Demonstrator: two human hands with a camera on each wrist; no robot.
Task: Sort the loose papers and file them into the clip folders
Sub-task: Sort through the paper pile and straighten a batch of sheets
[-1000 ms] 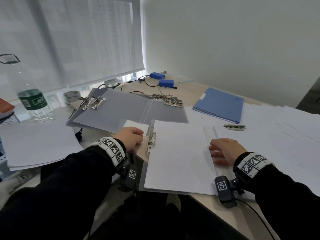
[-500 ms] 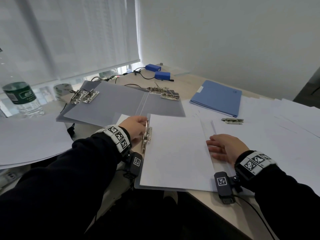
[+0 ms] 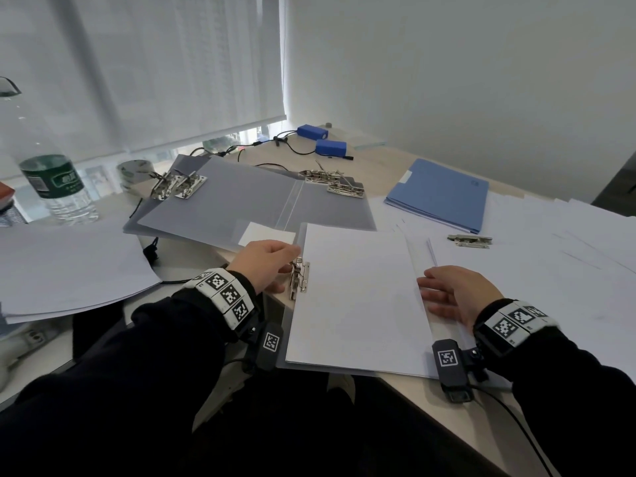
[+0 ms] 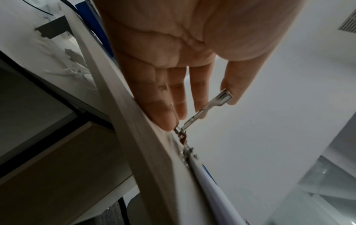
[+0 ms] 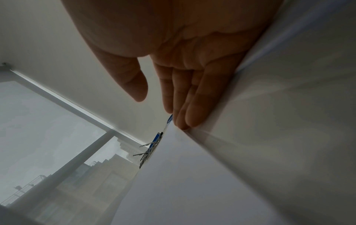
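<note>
A stack of white papers [image 3: 358, 297] lies in an open clear clip folder [image 3: 287, 342] at the desk's near edge. The folder's metal clip [image 3: 298, 277] sits at the stack's left edge. My left hand [image 3: 292, 261] is at that clip; in the left wrist view its thumb and forefinger pinch the raised clip lever [image 4: 215, 100]. My right hand [image 3: 447, 294] lies flat with straight fingers [image 5: 185, 115], pressing the right edge of the stack.
An open grey clip folder [image 3: 241, 208] lies behind, a closed blue folder [image 3: 440, 194] at the back right with a loose metal clip [image 3: 469, 239] beside it. Loose white sheets cover the right [image 3: 557, 270] and left [image 3: 69, 270]. A water bottle [image 3: 58, 191] stands far left.
My left hand moved right from beside the folder onto the clip and took hold of its lever. The right hand stayed flat on the paper's edge.
</note>
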